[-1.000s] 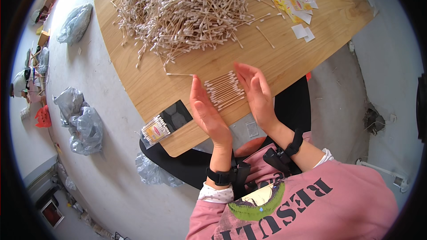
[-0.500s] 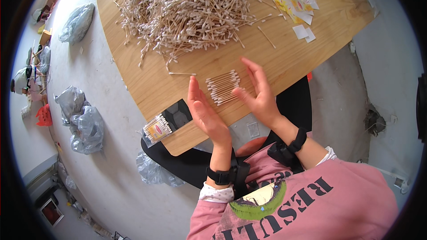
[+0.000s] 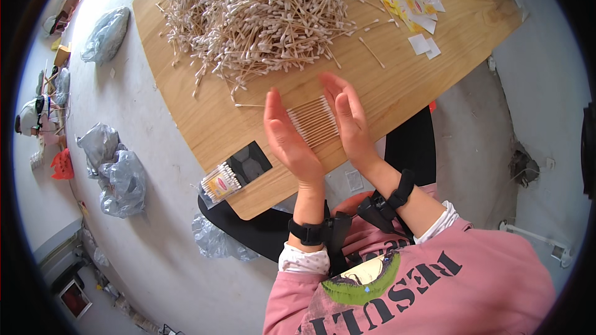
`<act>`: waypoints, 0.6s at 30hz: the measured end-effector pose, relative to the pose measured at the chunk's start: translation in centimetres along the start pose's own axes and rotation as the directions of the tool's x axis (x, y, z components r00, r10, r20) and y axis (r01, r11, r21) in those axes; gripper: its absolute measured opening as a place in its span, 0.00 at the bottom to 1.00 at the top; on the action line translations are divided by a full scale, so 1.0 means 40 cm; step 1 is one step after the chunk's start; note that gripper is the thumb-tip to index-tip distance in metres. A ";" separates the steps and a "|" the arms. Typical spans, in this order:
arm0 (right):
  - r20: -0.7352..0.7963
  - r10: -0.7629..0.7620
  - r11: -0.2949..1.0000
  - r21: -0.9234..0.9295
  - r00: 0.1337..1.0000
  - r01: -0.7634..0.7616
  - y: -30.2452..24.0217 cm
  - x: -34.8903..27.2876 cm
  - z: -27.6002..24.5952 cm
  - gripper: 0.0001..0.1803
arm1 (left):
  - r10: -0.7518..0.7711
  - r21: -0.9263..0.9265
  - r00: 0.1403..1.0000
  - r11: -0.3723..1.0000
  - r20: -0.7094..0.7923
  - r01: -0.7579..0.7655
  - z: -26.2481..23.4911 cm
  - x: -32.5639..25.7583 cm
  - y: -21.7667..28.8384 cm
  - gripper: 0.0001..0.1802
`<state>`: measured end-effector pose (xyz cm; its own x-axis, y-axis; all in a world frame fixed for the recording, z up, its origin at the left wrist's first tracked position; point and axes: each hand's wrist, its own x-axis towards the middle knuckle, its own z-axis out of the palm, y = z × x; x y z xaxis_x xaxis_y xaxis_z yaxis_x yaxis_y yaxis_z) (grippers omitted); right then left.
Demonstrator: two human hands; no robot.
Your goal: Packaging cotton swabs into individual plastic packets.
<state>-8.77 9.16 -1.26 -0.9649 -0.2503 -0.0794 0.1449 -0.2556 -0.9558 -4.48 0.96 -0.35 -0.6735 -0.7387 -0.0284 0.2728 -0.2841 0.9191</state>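
A flat row of cotton swabs [image 3: 313, 122] lies side by side on the wooden table [image 3: 180, 102], between my two hands. My left hand [image 3: 288, 136] stands on edge at the row's left ends, fingers stretched and palm facing inward. At the right ends my right hand [image 3: 352, 121] is held the same way, fingers extended and partly over the swab tips. Both palms seem to touch the tips, though the contact itself is hidden. One loose cotton swab [image 3: 248, 105] lies just beyond my left fingertips, its right end covered by them.
A big heap of cotton swabs [image 3: 254, 15] covers the table's far side. A filled swab packet [image 3: 220, 182] and a dark flat piece [image 3: 249, 162] lie at the near left edge. Clear and yellow wrappers [image 3: 406, 6] and white paper squares [image 3: 424, 46] lie far right. Plastic bags [image 3: 121, 180] sit on the floor.
My right hand has moved left and turned its palm inward against the row's end. My left hand has come closer to the other end. The swabs look more evenly lined up.
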 end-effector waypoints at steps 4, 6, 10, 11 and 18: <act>0.038 -0.022 0.998 0.056 0.999 0.020 -0.023 0.035 -0.023 0.39 | -0.047 -0.077 0.998 0.996 -0.032 0.045 -0.015 0.005 0.007 0.36; 0.024 -0.042 0.998 0.053 0.999 0.041 -0.023 0.038 -0.023 0.39 | -0.028 -0.082 0.999 0.996 -0.035 0.025 -0.019 0.013 0.007 0.35; 0.041 0.017 0.985 0.171 0.999 -0.024 -0.005 0.026 0.000 0.36 | 0.009 0.130 0.996 0.991 0.094 -0.021 -0.002 0.012 0.003 0.33; 0.059 0.013 0.980 0.196 0.998 -0.025 -0.009 0.025 -0.001 0.35 | -0.012 0.375 0.984 0.925 0.177 -0.057 -0.011 0.007 0.015 0.37; 0.071 -0.114 0.942 -0.311 0.991 0.130 -0.066 0.021 -0.096 0.16 | -0.122 0.782 0.777 -0.003 0.618 -0.623 -0.047 -0.031 0.017 0.55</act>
<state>-10.82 13.22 0.10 -0.9573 -0.2848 0.0503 -0.0574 0.0167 -0.9982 -2.16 0.55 -0.45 -0.9809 -0.1611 0.1086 -0.1186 0.9391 0.3225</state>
